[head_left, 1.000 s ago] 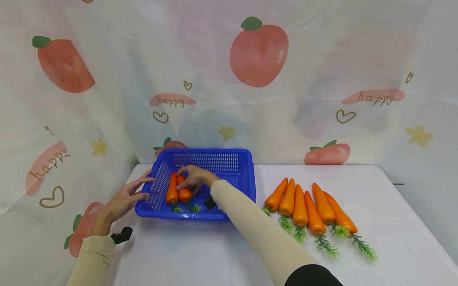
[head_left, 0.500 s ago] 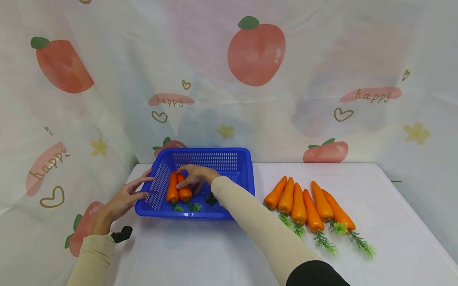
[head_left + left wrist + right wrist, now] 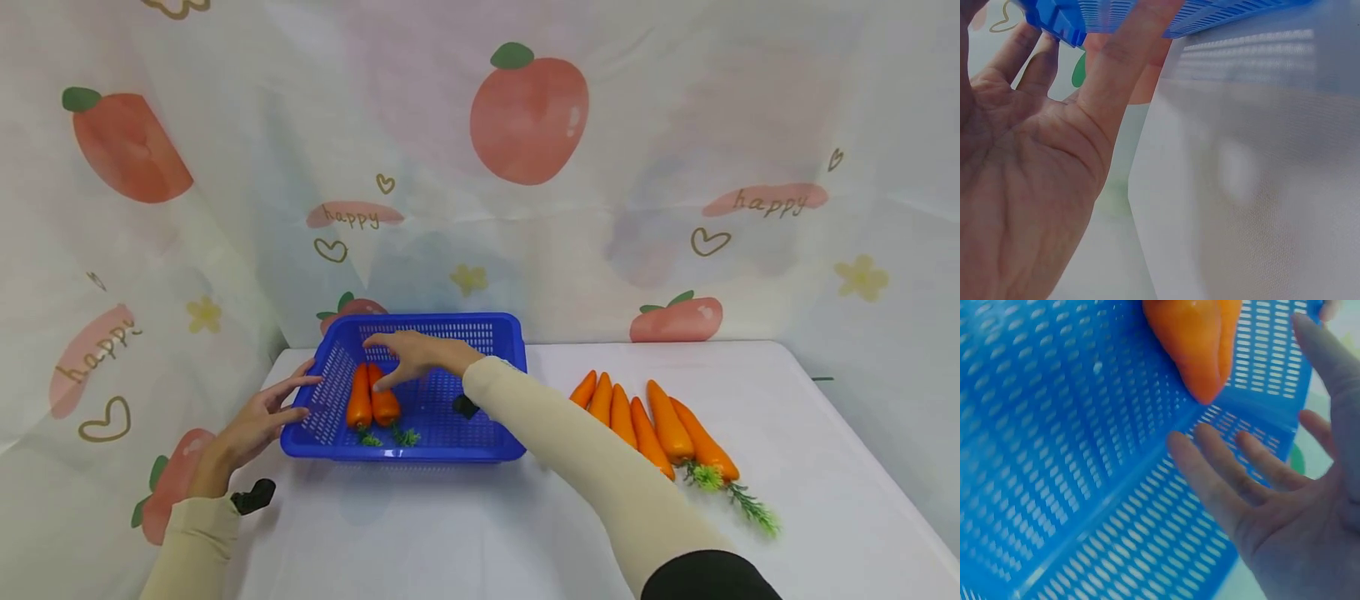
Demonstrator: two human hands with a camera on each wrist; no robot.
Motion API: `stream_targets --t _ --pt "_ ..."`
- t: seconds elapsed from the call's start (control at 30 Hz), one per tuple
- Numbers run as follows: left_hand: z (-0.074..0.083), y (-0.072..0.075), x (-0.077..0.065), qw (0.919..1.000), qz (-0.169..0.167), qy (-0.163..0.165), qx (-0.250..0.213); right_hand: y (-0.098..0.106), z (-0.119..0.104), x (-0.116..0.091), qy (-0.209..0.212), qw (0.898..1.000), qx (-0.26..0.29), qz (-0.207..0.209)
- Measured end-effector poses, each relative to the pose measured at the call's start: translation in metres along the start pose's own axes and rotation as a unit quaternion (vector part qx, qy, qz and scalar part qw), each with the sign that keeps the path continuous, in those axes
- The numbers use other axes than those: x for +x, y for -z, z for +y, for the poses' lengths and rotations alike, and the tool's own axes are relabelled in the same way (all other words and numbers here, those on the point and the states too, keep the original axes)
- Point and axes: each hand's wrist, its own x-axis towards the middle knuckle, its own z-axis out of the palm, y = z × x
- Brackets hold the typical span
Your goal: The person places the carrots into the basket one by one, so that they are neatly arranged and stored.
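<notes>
Two orange carrots with green leafy tops lie side by side at the left of the blue basket: the left carrot (image 3: 358, 402) and the right carrot (image 3: 385, 406). My right hand (image 3: 420, 352) hovers over the basket, fingers spread and holding nothing. In the right wrist view its fingers (image 3: 1210, 478) stand apart from the carrots' orange tips (image 3: 1194, 344). At the left end of the basket (image 3: 427, 456), my left hand (image 3: 251, 429) touches the side with extended fingers. The left wrist view shows the thumb (image 3: 1125, 62) against the blue plastic (image 3: 1235, 15).
Several more carrots (image 3: 671, 425) lie in a fanned row on the white table (image 3: 810, 467), right of the basket. My right sleeve (image 3: 585, 450) covers some of their leafy ends. A printed cloth (image 3: 420, 100) hangs behind and at the left.
My right hand has let go of the right carrot and lifted up and rightward, its fingers spreading. The left hand stays at the basket's side. The head view has shifted slightly.
</notes>
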Motion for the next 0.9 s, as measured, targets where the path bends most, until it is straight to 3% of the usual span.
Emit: stream_targets --t 0.1,0.47,0.9 --pt "0.0 -0.001 -0.001 1.0 -0.001 0.003 -0.001 0.008 -0.003 -0.01 0.023 0.998 -0.049 0.027" --pt "0.0 -0.002 -0.001 1.0 0.0 0.001 -0.008 0.027 0.003 -0.064 0.034 0.993 -0.085 0.072" --pt "0.002 -0.004 -0.002 1.0 -0.002 0.0 -0.009 0.044 0.039 -0.156 0.045 0.989 -0.086 0.108"
